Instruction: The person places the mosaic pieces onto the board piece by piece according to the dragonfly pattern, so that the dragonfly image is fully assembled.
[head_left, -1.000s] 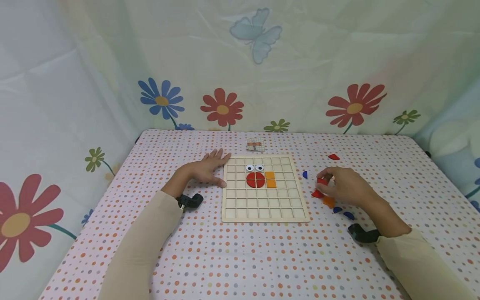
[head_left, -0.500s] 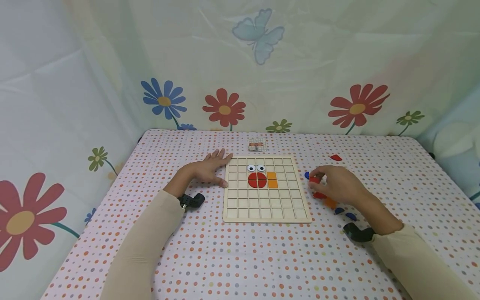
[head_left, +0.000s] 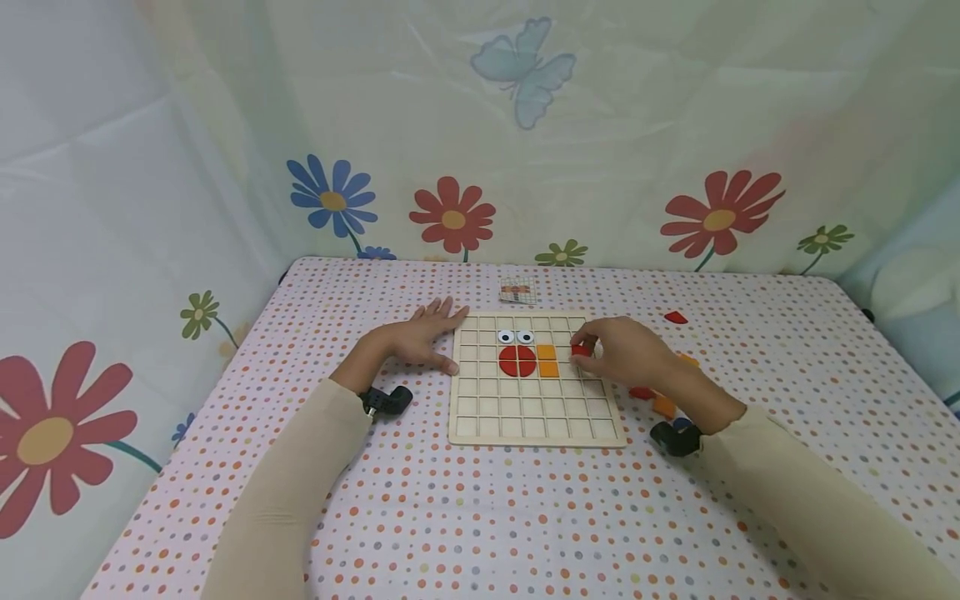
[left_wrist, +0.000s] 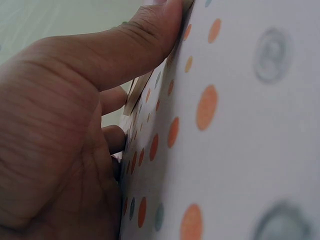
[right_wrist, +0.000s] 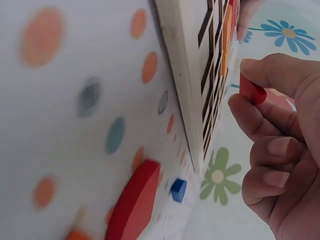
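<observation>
A wooden grid board (head_left: 540, 407) lies on the dotted tablecloth. Set in its cells are two googly-eye pieces (head_left: 516, 337), a red circle (head_left: 517, 361) built from quarter pieces, and orange squares (head_left: 548, 368) one above the other. My left hand (head_left: 416, 340) rests with spread fingers at the board's left edge, thumb right at the frame. Over the board's right columns, my right hand (head_left: 628, 350) pinches a small red piece (right_wrist: 252, 90) between thumb and index finger; its other fingers curl inward in the right wrist view. The fingers hide part of the piece's shape.
Right of the board lie a red piece (head_left: 642, 392), an orange piece (head_left: 664, 406) and a blue piece (head_left: 682, 423), partly under the right arm. Another red piece (head_left: 676, 317) lies farther back. A small pattern card (head_left: 517, 290) sits behind the board.
My right hand has carried the red piece leftward from the loose pieces to over the board's right side. My left hand stays at the board's left edge.
</observation>
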